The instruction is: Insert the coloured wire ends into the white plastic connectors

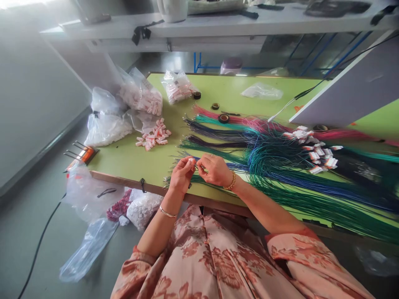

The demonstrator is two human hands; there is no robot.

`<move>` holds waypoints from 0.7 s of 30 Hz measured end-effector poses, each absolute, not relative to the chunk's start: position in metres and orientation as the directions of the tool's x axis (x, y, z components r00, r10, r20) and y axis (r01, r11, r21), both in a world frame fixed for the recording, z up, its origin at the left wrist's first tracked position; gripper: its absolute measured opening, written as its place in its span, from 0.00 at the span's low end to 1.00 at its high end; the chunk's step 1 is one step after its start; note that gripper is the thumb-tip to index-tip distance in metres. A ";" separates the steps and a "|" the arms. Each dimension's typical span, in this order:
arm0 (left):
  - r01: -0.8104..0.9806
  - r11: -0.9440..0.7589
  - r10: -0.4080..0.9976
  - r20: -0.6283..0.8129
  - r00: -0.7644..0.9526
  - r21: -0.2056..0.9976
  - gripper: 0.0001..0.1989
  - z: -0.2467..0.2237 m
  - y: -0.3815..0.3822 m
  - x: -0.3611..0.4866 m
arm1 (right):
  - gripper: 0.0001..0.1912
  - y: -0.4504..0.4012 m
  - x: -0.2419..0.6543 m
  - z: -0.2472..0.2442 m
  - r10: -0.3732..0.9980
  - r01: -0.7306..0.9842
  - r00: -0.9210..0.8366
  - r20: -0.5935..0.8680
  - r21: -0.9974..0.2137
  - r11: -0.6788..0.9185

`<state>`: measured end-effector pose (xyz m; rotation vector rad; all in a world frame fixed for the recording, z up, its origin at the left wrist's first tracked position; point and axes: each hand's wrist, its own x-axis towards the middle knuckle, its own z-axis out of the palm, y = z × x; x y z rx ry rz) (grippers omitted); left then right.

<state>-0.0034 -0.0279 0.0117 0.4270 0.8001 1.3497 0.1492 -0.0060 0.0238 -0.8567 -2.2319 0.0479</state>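
Note:
My left hand (181, 174) is closed in a pinch on a small white and orange plastic connector (191, 161). Close beside it, my right hand (215, 169) has its fingertips pressed together on what looks like a thin dark wire, mostly hidden by the fingers. Both hands are above the front edge of the green table, over bundled wires. Dark green wires (299, 203) and blue wires (330, 189) stretch away to the right. Left of the hands lies a loose pile of similar connectors (155, 135). A cluster of connectors (318, 153) sits on the wires at right.
Bags of connectors (141, 97) and a knotted clear bag (106, 120) stand at the table's left. Black tape rolls (223, 118) lie near pink wires (212, 111). An orange rack with metal prongs (84, 155) is at the left corner. A shelf (218, 29) spans the back.

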 end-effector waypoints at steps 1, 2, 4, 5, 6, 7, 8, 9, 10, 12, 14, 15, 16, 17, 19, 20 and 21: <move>-0.681 0.198 0.966 -0.257 0.015 0.705 0.14 0.011 -0.028 -0.002 | 0.05 -0.006 0.149 0.022 0.582 0.562 -0.513 0.631 -0.265 0.783; -0.670 0.194 0.968 -0.252 0.010 0.717 0.15 0.011 -0.029 -0.001 | 0.05 -0.005 0.149 0.021 0.578 0.554 -0.515 0.633 -0.268 0.788; -0.645 0.177 0.970 -0.242 -0.012 0.744 0.15 0.010 -0.030 0.003 | 0.05 -0.005 0.148 0.018 0.586 0.530 -0.509 0.630 -0.307 0.791; -0.631 0.168 0.971 -0.236 -0.024 0.757 0.15 0.010 -0.030 0.005 | 0.05 -0.004 0.148 0.016 0.598 0.514 -0.501 0.625 -0.340 0.787; -0.618 0.160 0.972 -0.231 -0.036 0.770 0.15 0.010 -0.030 0.006 | 0.05 -0.004 0.148 0.016 0.616 0.499 -0.491 0.616 -0.380 0.778; -0.606 0.151 0.973 -0.225 -0.048 0.781 0.15 0.010 -0.029 0.006 | 0.05 -0.004 0.149 0.016 0.639 0.484 -0.480 0.601 -0.426 0.764; -0.598 0.142 0.974 -0.219 -0.058 0.789 0.16 0.011 -0.029 0.006 | 0.05 -0.004 0.149 0.016 0.663 0.467 -0.467 0.585 -0.473 0.747; -0.592 0.134 0.975 -0.212 -0.064 0.795 0.16 0.012 -0.028 0.005 | 0.05 -0.004 0.149 0.017 0.686 0.452 -0.456 0.567 -0.516 0.728; -0.590 0.126 0.976 -0.206 -0.070 0.798 0.16 0.013 -0.028 0.005 | 0.04 -0.004 0.149 0.018 0.705 0.439 -0.449 0.549 -0.551 0.709; -0.588 0.120 0.977 -0.201 -0.075 0.800 0.17 0.016 -0.027 0.004 | 0.04 -0.005 0.149 0.019 0.731 0.430 -0.445 0.518 -0.592 0.681; -0.587 0.120 0.975 -0.207 -0.084 0.800 0.17 0.016 -0.026 0.004 | 0.05 -0.006 0.147 0.018 0.754 0.445 -0.434 0.494 -0.610 0.656; -0.586 0.118 0.973 -0.213 -0.095 0.802 0.17 0.016 -0.026 0.005 | 0.05 -0.007 0.146 0.017 0.767 0.458 -0.422 0.484 -0.616 0.641; -0.583 0.116 0.970 -0.218 -0.107 0.804 0.17 0.016 -0.026 0.007 | 0.05 -0.008 0.144 0.016 0.779 0.471 -0.407 0.476 -0.622 0.626; -0.578 0.115 0.968 -0.221 -0.117 0.808 0.17 0.015 -0.025 0.008 | 0.05 -0.009 0.143 0.015 0.791 0.482 -0.392 0.471 -0.627 0.612; -0.561 0.122 0.968 -0.223 -0.115 0.819 0.16 0.014 -0.024 0.010 | 0.04 -0.010 0.141 0.015 0.807 0.492 -0.371 0.459 -0.640 0.590; -0.551 0.130 0.969 -0.222 -0.104 0.824 0.16 0.014 -0.023 0.009 | 0.04 -0.010 0.142 0.016 0.817 0.485 -0.368 0.444 -0.658 0.576; -0.546 0.136 0.971 -0.221 -0.093 0.827 0.16 0.014 -0.021 0.009 | 0.05 -0.008 0.144 0.017 0.829 0.469 -0.374 0.416 -0.686 0.556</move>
